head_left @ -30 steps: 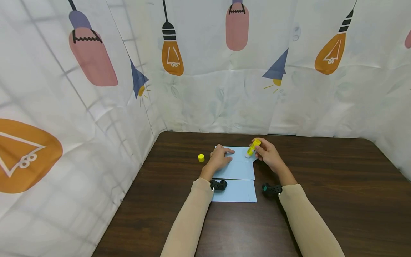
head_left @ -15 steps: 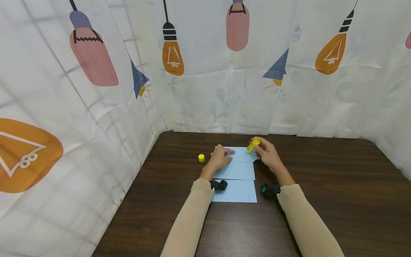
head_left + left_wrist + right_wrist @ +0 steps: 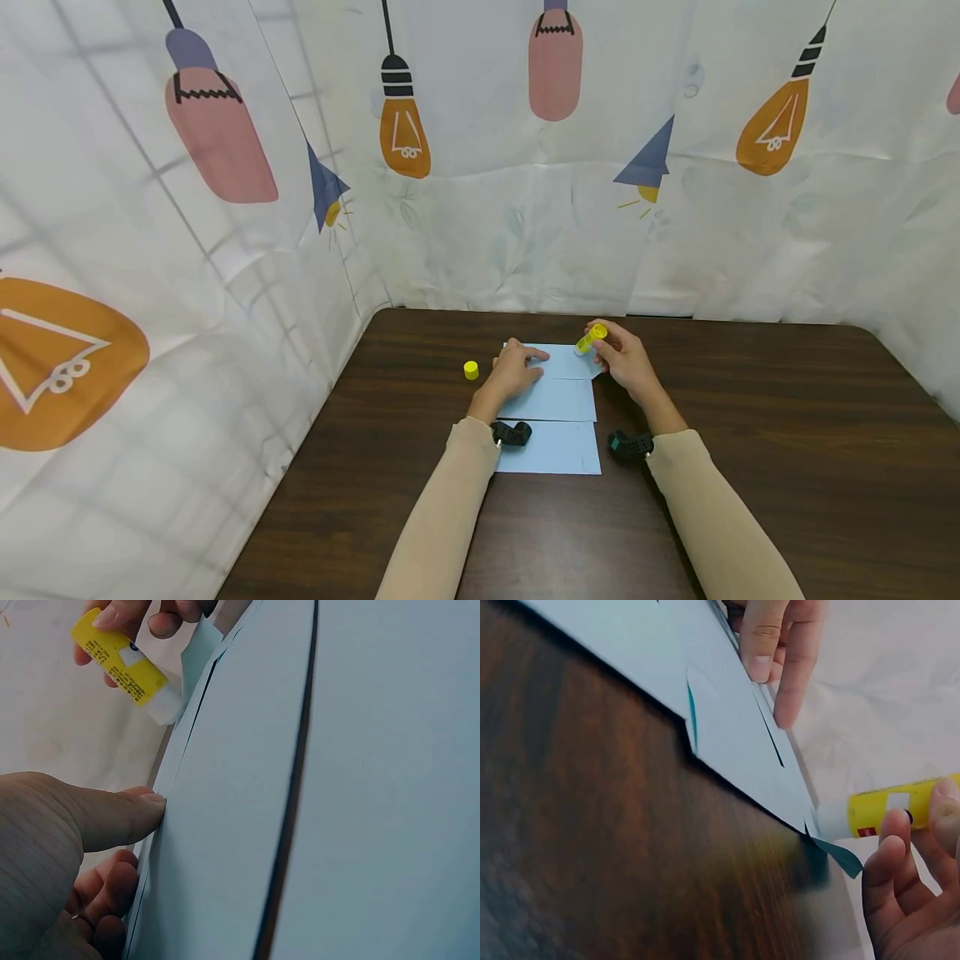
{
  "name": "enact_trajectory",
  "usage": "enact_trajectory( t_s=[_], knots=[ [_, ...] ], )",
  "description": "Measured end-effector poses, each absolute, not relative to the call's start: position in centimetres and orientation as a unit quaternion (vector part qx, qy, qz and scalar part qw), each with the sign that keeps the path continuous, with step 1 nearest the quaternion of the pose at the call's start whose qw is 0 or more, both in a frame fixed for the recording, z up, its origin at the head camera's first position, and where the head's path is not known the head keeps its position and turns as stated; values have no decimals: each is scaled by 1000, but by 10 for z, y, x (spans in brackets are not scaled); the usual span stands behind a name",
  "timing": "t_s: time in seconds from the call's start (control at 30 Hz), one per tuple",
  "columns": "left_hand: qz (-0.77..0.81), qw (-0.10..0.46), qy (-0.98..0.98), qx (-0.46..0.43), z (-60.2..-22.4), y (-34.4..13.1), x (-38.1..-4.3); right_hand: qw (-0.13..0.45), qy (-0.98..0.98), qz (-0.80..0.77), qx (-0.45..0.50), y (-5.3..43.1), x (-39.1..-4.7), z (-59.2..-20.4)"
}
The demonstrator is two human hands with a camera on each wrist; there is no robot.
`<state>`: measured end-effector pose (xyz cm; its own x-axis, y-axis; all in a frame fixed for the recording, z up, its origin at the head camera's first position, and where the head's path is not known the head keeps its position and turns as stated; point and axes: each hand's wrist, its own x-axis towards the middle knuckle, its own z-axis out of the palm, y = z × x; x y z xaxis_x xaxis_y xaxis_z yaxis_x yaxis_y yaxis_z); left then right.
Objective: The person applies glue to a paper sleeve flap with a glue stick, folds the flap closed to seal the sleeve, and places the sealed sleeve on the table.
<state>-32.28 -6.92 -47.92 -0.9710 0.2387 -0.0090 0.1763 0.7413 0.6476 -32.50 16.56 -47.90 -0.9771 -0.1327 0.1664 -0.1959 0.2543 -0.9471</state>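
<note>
A yellow glue stick (image 3: 590,340) is pinched between the thumb and fingers of my right hand (image 3: 630,363), its white end tilted down at the far right part of a light blue paper (image 3: 555,402). In the right wrist view that white end meets the paper's edge beside a small curled flap (image 3: 840,857). My left hand (image 3: 513,372) rests on the paper's left side, with the index finger stretched across it and the thumb touching it. Thin slits show in the paper near these fingers. The glue's contact spot is partly hidden.
The yellow cap (image 3: 471,370) stands on the dark wooden table (image 3: 787,433), left of the paper. A second light blue piece (image 3: 555,458) lies nearer, a narrow gap between them. Behind the table hangs a white printed curtain (image 3: 480,233).
The glue stick in my right hand has shifted slightly up and away along the paper, then stays nearly in place. My left hand has not moved.
</note>
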Motion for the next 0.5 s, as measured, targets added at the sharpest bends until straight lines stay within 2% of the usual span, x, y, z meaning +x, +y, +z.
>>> enact_trajectory(
  t_s=[0.5],
  knots=[
    [347, 47, 930, 111, -481, -70, -323, 22, -807, 581, 109, 165, -325, -476]
  ],
)
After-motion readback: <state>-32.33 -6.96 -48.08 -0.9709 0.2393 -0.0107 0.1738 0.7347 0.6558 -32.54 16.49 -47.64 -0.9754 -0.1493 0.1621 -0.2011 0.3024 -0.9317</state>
